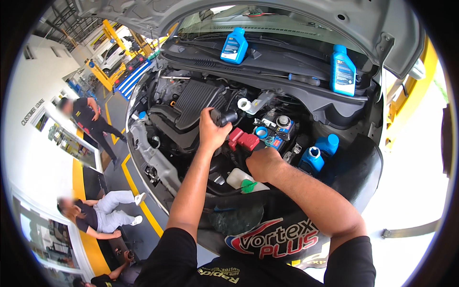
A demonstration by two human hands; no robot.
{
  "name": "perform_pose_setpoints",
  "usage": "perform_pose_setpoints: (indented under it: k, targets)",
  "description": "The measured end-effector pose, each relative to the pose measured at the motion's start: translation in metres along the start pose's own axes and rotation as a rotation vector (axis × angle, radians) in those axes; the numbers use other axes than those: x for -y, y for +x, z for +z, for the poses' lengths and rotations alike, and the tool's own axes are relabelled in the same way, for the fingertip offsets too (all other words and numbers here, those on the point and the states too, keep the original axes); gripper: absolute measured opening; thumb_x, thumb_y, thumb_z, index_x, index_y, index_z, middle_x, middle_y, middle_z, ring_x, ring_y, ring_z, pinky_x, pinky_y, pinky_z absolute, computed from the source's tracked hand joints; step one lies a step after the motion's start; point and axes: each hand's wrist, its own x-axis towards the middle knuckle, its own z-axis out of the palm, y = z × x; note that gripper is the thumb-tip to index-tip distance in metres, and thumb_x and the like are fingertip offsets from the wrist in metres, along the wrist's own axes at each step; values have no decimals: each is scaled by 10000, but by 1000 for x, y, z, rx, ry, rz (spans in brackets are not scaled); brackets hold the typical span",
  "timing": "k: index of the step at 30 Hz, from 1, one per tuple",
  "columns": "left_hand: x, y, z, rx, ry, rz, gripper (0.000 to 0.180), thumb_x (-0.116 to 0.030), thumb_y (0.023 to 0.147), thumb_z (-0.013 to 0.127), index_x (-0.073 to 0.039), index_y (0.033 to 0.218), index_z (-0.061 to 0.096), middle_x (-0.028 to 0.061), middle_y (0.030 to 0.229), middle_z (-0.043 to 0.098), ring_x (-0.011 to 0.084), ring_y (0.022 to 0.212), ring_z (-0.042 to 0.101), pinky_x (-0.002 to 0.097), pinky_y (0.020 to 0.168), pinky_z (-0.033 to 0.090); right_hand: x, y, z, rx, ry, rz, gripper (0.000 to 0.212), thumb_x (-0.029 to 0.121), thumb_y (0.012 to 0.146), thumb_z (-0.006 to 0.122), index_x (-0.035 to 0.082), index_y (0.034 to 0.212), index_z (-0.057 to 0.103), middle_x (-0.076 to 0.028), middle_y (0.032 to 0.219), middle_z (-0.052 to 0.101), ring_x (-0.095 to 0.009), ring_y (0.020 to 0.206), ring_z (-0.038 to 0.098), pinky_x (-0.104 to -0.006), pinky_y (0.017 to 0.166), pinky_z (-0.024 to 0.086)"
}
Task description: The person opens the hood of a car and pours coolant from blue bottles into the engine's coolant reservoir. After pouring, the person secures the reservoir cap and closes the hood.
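Observation:
Over the engine bay, my left hand (213,131) is closed around a black cylindrical thing (225,117) whose kind I cannot make out. It is beside the black engine cover (189,103), near a white open-mouthed neck (244,104). My right hand (266,165) is bent into a fist just below the red terminal cover (246,139) of the battery; what its fingers hold, if anything, is hidden. Blue bottle caps (261,132) lie on top of the battery. To the right of this hand stand an uncapped blue bottle (311,161) and another blue bottle (330,143).
Two blue bottles (234,46) (343,72) stand on the cowl, with a screwdriver (304,79) between them. The raised hood (306,7) hangs above. A white tank with a green cap (248,186) sits near the dark fender cover (287,229). Several people are at left.

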Motion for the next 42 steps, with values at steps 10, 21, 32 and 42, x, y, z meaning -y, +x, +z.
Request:
perform_pose_setpoints:
  k: [10,21,32,42]
  targets:
    - [16,-30,-10,-92,96,327,726,-134,602,909,-62,1226,543,188,1141,608,436,1048,639,532,895,554,5,-3,5,3,2,-42,238,151,924,660,58,1122,753,-144,909,799,-346,906,805,-483,751,637]
    - [15,-29,-25,-198,-46,129,645,-220,559,857,-78,1137,611,172,1083,603,408,1006,630,476,891,535,27,3,14,67,-57,-33,174,155,858,710,76,990,791,-173,899,808,-363,855,807,-481,734,652]
    - [19,-38,-18,-203,-122,106,767,-136,600,930,-37,1248,533,189,1189,590,422,1099,640,501,939,554,32,-13,12,35,-49,-23,336,251,845,845,58,1103,750,-185,921,783,-410,931,766,-524,832,599]
    - [20,-38,-16,-167,-150,41,789,-105,604,919,-42,1277,512,193,1218,560,431,1129,621,499,948,544,32,-20,12,-33,-12,-51,365,259,830,855,62,1120,753,-203,921,779,-411,924,763,-524,835,593]
